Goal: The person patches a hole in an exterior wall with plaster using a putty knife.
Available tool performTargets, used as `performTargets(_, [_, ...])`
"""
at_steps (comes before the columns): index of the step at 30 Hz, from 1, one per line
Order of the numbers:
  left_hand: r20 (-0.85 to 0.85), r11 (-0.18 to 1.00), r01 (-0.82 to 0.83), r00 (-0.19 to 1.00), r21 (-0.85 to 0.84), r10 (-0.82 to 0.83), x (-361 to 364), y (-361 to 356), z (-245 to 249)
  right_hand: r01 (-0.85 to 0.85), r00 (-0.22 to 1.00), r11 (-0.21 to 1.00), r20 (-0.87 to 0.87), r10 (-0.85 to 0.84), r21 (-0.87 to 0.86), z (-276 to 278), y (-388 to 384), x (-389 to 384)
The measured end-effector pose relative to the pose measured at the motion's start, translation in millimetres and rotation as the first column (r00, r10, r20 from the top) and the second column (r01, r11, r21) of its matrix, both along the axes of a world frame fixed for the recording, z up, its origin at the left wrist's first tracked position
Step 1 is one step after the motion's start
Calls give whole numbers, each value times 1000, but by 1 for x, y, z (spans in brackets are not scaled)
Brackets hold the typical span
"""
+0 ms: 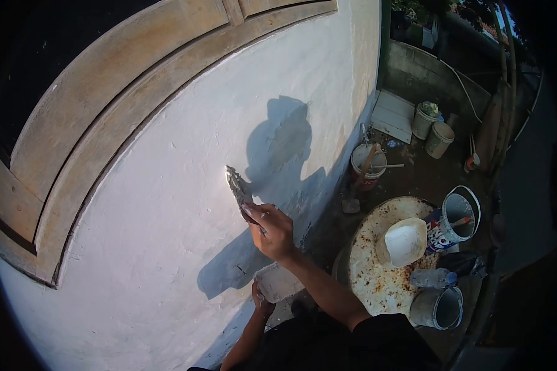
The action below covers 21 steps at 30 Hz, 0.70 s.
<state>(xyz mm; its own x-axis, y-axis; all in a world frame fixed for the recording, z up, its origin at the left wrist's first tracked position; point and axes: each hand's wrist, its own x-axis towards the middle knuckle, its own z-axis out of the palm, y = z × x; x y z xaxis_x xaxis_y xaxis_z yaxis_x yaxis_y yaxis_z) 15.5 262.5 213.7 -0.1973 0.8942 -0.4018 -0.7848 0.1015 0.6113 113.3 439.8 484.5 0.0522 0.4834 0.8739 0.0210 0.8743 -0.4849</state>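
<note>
In front of the white wall [148,210], my right hand [272,230] is closed around a putty knife [236,187] caked with pale filler. The knife's far end is right at the wall surface, left of the shadow cast by a head. Lower down, my left hand [263,302] grips the edge of a shallow whitish tub [280,282]. My right forearm partly covers this tub. Smears and patches of white coating show across the wall.
A wooden window frame [130,105] borders the wall. At right, a rusty round table [368,260] bears a white bowl [406,242], a plastic bottle [430,277] and buckets [457,216]. Behind stand a mixing bucket [366,176] and more pails [439,140].
</note>
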Motion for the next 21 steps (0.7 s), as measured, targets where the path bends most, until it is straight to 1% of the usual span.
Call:
performTargets(1, [-77,1000,11,997,25,-9,0,-1,-8,-19,1000,999,3,19,-36,-2,-14,-2])
performTargets(3, [-212,997,5,977,75,11,-4,-6,-29,28,999,974,32,-21,-225,-5,-28,12])
performTargets(4, [-199,997,-11,980,80,27,0,-9,-23,28,1000,951,19,-23,-309,-16,-35,20])
performTargets(5, [-186,996,-27,982,85,43,3,-11,-16,-13,1000,898,-10,10,-439,-34,-44,31])
performTargets(6, [-103,997,-43,993,68,49,12,-14,22,-49,999,828,-42,30,-559,-55,-52,46])
performTargets(7, [-19,997,-53,998,52,54,15,-14,45,-129,991,787,-106,81,-603,-80,-58,62])
performTargets(8, [21,998,-57,998,34,56,12,-14,46,-113,993,696,-111,48,-709,-95,-71,77])
performTargets(9, [65,998,-58,996,11,57,13,-19,44,-107,994,628,-107,38,-771,-126,-81,97])
performTargets(10, [113,998,-58,992,-18,59,16,-26,41,-318,934,468,-358,4,-824,-121,-101,106])
performTargets(14, [168,994,-88,981,-60,97,27,-45,29,-181,959,240,-226,-174,-954,-153,-160,144])
performTargets(17, [169,995,-72,982,-72,83,40,-56,31,-121,983,176,-143,-115,-977,-156,-186,151])
performTargets(18, [153,995,-68,985,-74,79,45,-59,34,-109,990,176,-122,-64,-978,-156,-190,153])
performTargets(21, [121,996,-71,990,-46,76,60,-64,46,6,1000,284,3,-11,-959,-155,-193,153])
